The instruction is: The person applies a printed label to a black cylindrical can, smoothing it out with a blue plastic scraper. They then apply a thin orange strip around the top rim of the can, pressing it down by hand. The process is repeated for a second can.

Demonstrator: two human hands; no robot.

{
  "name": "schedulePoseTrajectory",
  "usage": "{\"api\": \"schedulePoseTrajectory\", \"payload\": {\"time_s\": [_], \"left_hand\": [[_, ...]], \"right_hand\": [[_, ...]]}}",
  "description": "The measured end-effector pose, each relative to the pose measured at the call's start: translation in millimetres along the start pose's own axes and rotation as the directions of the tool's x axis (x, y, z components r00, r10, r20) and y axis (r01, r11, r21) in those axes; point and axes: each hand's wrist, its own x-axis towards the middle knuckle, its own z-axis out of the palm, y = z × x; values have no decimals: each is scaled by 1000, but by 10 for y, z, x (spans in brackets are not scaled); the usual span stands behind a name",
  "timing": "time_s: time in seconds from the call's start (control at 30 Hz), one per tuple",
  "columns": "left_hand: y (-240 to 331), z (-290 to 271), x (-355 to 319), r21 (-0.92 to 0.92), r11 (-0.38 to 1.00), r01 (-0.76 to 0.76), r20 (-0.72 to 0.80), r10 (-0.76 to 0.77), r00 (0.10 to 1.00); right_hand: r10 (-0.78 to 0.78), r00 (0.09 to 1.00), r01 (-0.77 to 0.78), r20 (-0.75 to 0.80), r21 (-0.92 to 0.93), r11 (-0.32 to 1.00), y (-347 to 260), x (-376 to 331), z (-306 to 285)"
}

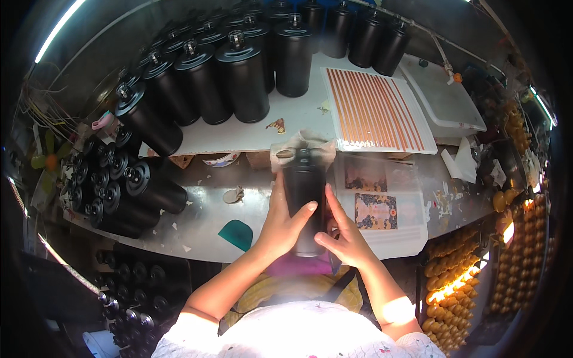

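Note:
A black cylindrical canister (pixel 305 185) is held between my two hands in front of me, its neck end pointing away and its base toward me. My left hand (pixel 285 224) lies along its left side, with the thumb across the surface. Against its right side my right hand (pixel 346 235) presses its fingers and thumb. A crumpled pale cloth (pixel 319 150) sits behind the canister's far end, by the raised shelf's edge. To the right lie sheets with patterned decals (pixel 376 210), dark and pink. A teal scraper (pixel 236 235) rests on the metal tabletop near my left forearm.
Several black canisters with clear knobs (pixel 243 77) crowd the white raised shelf (pixel 298 113). More canisters (pixel 156 186) lie stacked at the left. A sheet of orange strips (pixel 376 110) lies beside a white tray (pixel 444 98). Gold beaded strands (pixel 450 298) hang at the right.

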Motion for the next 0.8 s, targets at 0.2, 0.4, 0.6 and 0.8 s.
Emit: {"api": "schedulePoseTrajectory", "payload": {"time_s": [0.2, 0.4, 0.6, 0.8], "left_hand": [[37, -7, -306, 483, 755, -444, 279, 347, 895], [26, -181, -317, 372, 573, -730, 603, 449, 659], [458, -36, 340, 606, 501, -618, 499, 365, 786], [198, -1, -290, 268, 455, -849, 773, 425, 471]], "right_hand": [[8, 999, -20, 34, 379, 925, 167, 36, 1], [-19, 999, 29, -40, 257, 966, 196, 83, 8], [127, 984, -119, -124, 71, 990, 229, -73, -63], [104, 858, -329, -503, -382, 863, 649, -529, -887]]}}
